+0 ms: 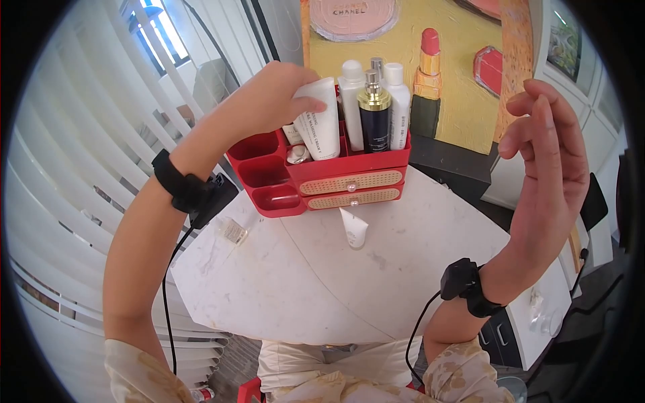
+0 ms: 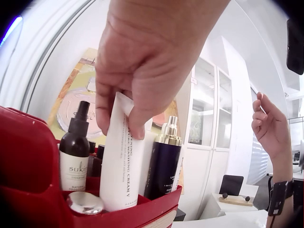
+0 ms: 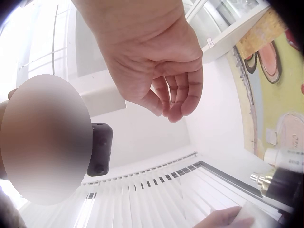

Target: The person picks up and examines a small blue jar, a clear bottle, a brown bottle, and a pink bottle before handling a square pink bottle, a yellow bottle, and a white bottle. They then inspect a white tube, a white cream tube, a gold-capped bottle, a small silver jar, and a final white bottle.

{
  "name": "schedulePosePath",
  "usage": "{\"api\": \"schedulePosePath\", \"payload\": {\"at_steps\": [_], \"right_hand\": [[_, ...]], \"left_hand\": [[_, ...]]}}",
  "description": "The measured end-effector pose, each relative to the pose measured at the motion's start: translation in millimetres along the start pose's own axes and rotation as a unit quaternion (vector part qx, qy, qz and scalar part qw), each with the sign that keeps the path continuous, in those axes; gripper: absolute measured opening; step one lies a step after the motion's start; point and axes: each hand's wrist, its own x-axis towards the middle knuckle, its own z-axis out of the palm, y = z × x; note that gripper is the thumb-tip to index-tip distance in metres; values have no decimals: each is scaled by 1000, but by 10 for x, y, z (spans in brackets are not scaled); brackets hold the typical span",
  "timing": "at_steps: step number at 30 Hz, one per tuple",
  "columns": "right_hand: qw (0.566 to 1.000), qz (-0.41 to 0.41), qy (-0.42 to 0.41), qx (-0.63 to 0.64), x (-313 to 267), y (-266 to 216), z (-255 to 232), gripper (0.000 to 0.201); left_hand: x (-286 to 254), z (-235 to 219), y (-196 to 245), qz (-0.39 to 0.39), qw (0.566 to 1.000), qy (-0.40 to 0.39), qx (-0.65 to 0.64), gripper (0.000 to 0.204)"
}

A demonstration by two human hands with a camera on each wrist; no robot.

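At the red organizer (image 1: 269, 205), my left hand (image 1: 259, 101) pinches the top end of a white washing cream tube (image 1: 322, 127) between thumb and fingers. The tube leans in a front compartment, beside a round silver-capped jar (image 2: 85, 203) and a dark spray bottle (image 2: 74, 152). To its right stand a dark blue pump bottle (image 1: 375, 124) with a gold collar and white bottles (image 1: 352, 101). My right hand (image 1: 547, 154) is raised in the air at the right, away from the organizer, with loosely bent fingers and nothing held.
A small white tube (image 1: 354, 230) stands on the marble-look table (image 1: 282, 282) before the organizer's drawers. A small clear bottle (image 1: 232, 231) is on the table's left side. Behind the organizer leans a painting (image 1: 463, 107) of cosmetics; window blinds (image 1: 80, 168) hang close on the left.
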Motion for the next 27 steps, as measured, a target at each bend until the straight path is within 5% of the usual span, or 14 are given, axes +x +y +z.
{"api": "schedulePosePath", "payload": {"at_steps": [3,6,11,16,19,22,27], "right_hand": [[1000,-1,-2,2,3,37,16,31],[1000,-6,-4,-6,12,42,47,30],[1000,-17,-9,-10,5,73,61,30],[998,24,-46,26,-18,-10,124,29],[975,124,-178,54,-80,-36,186,27],[927,119,-355,-27,-113,78,312,27],[897,87,-429,-54,-200,203,496,34]], "left_hand": [[35,-43,-24,33,999,-14,15,37],[-31,-210,22,28,992,89,90,38],[-386,-718,240,16,994,106,24,33],[-900,-459,413,8,998,-61,5,29],[-1206,7,451,30,993,-109,-25,26],[-1424,346,448,4,988,-151,-32,24],[-1544,472,490,-24,981,-186,-40,25]]}}
